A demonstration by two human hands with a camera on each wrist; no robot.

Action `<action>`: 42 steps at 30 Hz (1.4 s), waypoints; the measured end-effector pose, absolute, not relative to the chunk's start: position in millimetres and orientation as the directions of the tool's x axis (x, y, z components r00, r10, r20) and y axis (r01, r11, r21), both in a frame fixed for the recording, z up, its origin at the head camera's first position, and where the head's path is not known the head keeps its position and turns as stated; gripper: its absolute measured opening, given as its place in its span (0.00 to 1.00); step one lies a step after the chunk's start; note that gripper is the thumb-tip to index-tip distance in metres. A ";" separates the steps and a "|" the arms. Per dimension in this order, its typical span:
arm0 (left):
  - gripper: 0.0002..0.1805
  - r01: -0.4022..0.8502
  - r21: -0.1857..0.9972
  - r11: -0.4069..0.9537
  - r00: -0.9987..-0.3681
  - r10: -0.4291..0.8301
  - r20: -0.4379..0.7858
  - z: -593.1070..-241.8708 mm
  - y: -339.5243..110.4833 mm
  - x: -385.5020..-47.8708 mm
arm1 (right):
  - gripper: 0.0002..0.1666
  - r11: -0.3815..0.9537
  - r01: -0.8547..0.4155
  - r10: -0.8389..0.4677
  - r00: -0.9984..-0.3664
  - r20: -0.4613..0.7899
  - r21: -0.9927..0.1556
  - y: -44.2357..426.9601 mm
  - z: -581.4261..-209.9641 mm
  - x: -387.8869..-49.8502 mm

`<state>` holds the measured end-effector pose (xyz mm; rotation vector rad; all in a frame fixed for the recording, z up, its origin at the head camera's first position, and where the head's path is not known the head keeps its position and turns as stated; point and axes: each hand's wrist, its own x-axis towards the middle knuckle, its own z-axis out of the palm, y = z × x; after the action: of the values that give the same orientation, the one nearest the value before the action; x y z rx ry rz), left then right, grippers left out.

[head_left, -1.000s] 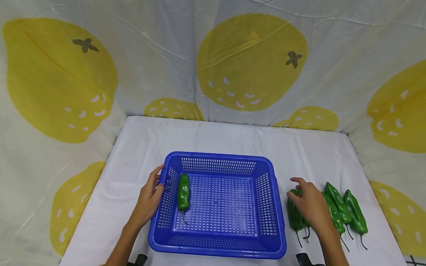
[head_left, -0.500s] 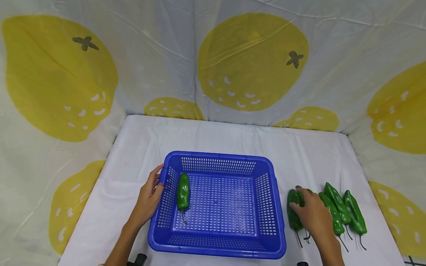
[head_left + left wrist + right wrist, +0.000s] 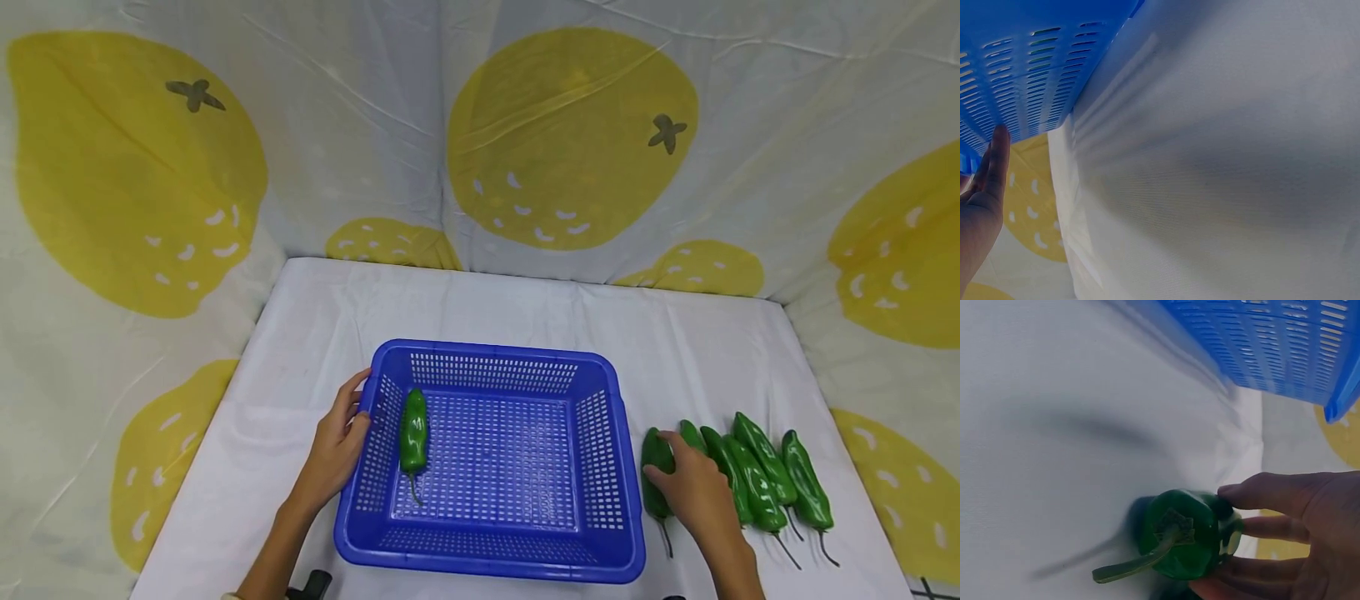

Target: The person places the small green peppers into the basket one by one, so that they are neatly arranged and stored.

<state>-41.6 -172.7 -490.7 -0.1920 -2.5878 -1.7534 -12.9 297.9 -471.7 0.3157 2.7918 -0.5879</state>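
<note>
At the left side of a blue basket (image 3: pixel 491 567), my left hand (image 3: pixel 333 454) rests its fingers and thumb against the outer wall; the left wrist view shows the extended fingers (image 3: pixel 999 156) along the slotted wall (image 3: pixel 1029 69). To the basket's right, my right hand (image 3: pixel 697 492) pinches the leftmost green pepper (image 3: pixel 656 475) of a group between thumb and fingers. That pepper (image 3: pixel 1185 550) shows stem-first in the right wrist view, with the hand (image 3: pixel 1310 531) at its far side. Another green pepper (image 3: pixel 413 433) lies inside the basket, near its left wall.
Several more green peppers (image 3: pixel 757 487) lie side by side on the white cloth (image 3: pixel 697 350), right of my right hand. Behind the table and at its sides hangs a pale cloth with yellow fruit prints (image 3: pixel 570 142).
My right hand has shifted left and taken hold of the leftmost pepper, which has moved slightly left, apart from the others. My left hand and the basket stay put.
</note>
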 end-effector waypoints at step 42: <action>0.33 0.111 0.929 0.354 -0.992 0.100 0.081 -488.7 -172.2 -41.3 | 0.33 0.903 0.122 0.118 -0.992 -0.036 -0.412 301.1 -415.3 -29.5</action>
<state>-41.3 -172.2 -488.7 -0.2006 -2.5764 -1.7688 -29.5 301.1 -415.3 0.1926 3.0540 -0.6625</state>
